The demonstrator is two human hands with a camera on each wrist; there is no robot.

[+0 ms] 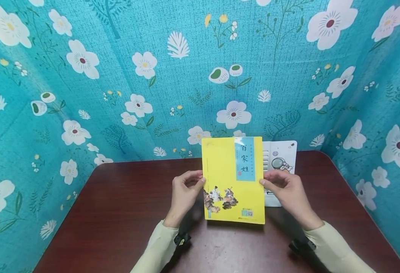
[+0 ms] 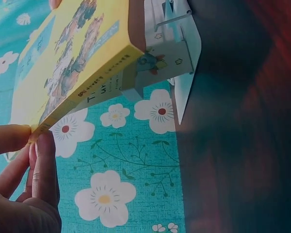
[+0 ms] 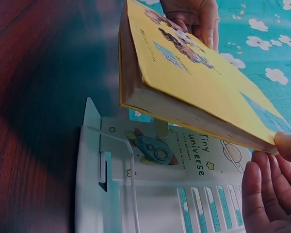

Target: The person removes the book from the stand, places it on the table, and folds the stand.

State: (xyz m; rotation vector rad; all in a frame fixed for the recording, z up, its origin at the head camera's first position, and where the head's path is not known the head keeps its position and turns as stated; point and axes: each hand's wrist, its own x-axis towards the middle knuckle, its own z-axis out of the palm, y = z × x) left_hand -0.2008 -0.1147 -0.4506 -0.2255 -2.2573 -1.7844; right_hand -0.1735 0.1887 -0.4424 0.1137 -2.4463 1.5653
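Curtain (image 1: 186,87): teal floral, well beyond L hand (image 1: 184,195) & R hand (image 1: 292,191).
Table (image 1: 128,204): dk reddish-brown, under both hands.
White stand (image 1: 287,151): astronaut-printed, just beyond R hand.
Yellow bk (image 1: 220,163): betw. hands, up off table; I can't tell if it touches stand.
L hand: thumb & fingers pinch bk's L edge.
R hand: same pinch, R edge.
Wrist gear (image 1: 182,239): blk, 1 just behind each hand.

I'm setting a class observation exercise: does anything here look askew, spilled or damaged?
Nothing stands out. The left hand and right hand hold the book by opposite edges; it shows no visible tear. The stand behind is partly hidden. No spill shows on the table.
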